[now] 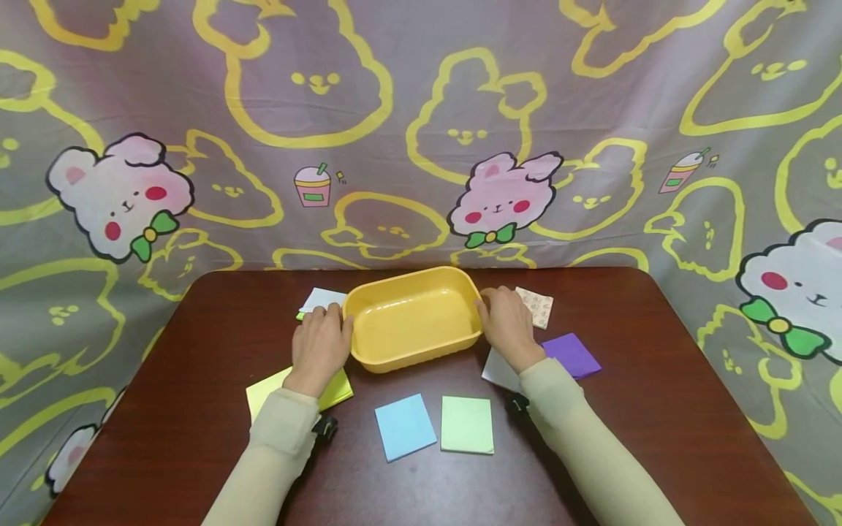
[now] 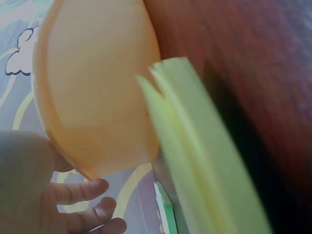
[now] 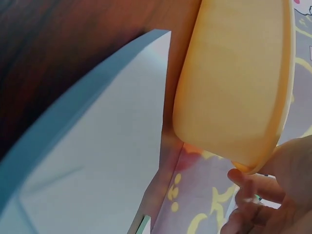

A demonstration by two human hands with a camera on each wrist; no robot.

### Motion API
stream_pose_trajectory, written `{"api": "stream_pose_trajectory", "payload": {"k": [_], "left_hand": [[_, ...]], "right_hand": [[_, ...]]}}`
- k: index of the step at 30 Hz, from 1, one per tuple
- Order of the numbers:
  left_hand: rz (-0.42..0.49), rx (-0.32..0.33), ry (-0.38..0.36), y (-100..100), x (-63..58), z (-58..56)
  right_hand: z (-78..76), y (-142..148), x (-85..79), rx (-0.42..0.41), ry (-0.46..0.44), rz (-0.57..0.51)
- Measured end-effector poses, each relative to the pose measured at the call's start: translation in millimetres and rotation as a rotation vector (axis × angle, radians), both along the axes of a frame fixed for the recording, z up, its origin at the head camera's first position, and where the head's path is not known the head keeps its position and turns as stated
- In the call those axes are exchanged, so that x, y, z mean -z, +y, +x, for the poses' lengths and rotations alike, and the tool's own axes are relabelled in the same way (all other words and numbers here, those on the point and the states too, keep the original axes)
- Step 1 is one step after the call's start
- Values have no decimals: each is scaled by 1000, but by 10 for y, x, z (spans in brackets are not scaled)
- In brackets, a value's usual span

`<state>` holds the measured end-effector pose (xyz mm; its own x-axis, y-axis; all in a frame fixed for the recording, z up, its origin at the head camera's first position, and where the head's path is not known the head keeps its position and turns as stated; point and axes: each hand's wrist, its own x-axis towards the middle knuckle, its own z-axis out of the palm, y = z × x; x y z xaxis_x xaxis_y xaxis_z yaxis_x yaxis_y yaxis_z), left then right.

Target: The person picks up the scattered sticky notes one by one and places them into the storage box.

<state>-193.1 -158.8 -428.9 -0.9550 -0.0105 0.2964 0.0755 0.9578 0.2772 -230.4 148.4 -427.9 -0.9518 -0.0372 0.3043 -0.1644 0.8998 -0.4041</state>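
Near the back of the table sits a shallow yellow plastic basin (image 1: 414, 321), its inside bare. At its left end, my left hand (image 1: 322, 347) holds the rim, and my right hand (image 1: 509, 325) holds the rim at the opposite end. Seen from the left wrist, the fingers (image 2: 80, 191) curl beneath the basin's edge. The right wrist view likewise has fingers (image 3: 261, 187) under the lip. Below my left forearm lies a yellow sticky-note pad (image 1: 270, 387). A greyish-white pad (image 1: 501, 374) lies partly hidden by my right wrist.
In front of the basin lie a blue pad (image 1: 406, 427) and a light green pad (image 1: 467, 424). On the right are a purple pad (image 1: 572, 356) and a patterned pad (image 1: 538, 307). A white pad (image 1: 322, 298) lies behind my left hand. A printed curtain (image 1: 395, 131) hangs behind the table.
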Motion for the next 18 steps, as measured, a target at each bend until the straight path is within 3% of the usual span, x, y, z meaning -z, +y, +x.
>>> {"api": "stream_pose_trajectory", "payload": {"k": [18], "left_hand": [[-28,8,-33,4,5,-23]], "right_hand": [[-26,-28,15,35,-14,-45]]}}
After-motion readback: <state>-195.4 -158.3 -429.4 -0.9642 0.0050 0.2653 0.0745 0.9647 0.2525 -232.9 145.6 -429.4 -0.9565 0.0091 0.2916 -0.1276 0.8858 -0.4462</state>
